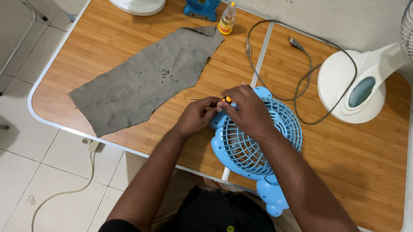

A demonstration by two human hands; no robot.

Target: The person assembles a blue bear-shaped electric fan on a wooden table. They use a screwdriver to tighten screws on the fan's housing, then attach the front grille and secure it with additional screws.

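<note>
A light blue table fan (260, 145) lies flat on the wooden table (364, 172), grille up. My right hand (245, 108) rests on its upper left rim and grips a small screwdriver with an orange and black handle (226, 100). My left hand (197, 115) meets it at the same spot, fingertips pinched by the tool's tip at the fan's edge. A single loose screw (194, 99) lies on the wood just left of my fingers.
A grey cloth (139, 86) carries several small screws (167, 75). A small blue fan (201, 3), a yellow oil bottle (227, 19), a white fan base (135, 0), a grey cable (303, 83) and a white fan (358, 84) sit around.
</note>
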